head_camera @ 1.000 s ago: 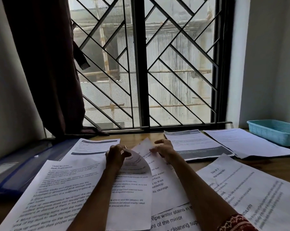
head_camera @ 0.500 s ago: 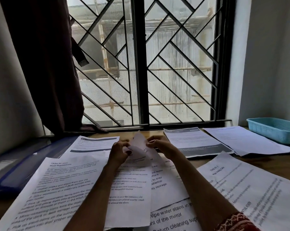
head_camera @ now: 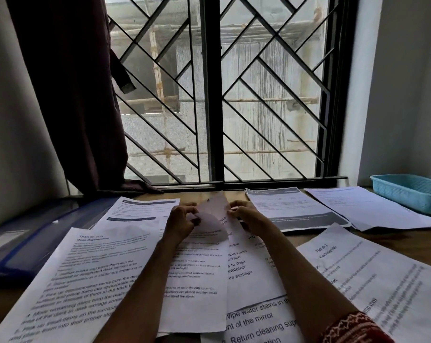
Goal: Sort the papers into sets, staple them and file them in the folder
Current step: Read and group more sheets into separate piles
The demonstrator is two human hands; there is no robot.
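Printed sheets cover the wooden table. A stapled set of papers (head_camera: 197, 288) lies in the middle in front of me. Its top corner is lifted and curled over, and a small dark mark like a staple shows near the tip. My left hand (head_camera: 181, 222) pinches the curled top sheet. My right hand (head_camera: 246, 215) pinches the sheet behind it at the same corner. A dark blue folder (head_camera: 34, 243) lies flat at the left edge of the table. No stapler shows in this view.
More sheets lie around: one at the near left (head_camera: 81, 280), one behind it (head_camera: 140, 209), one at the near right (head_camera: 372, 276), two by the window (head_camera: 291, 206) (head_camera: 363, 206). A light blue basket (head_camera: 412, 194) stands at the far right. A dark curtain (head_camera: 68, 95) hangs at the left.
The top corner of the middle set has been raised off the table and curled further. Both hands moved slightly away from me and closer together on it.
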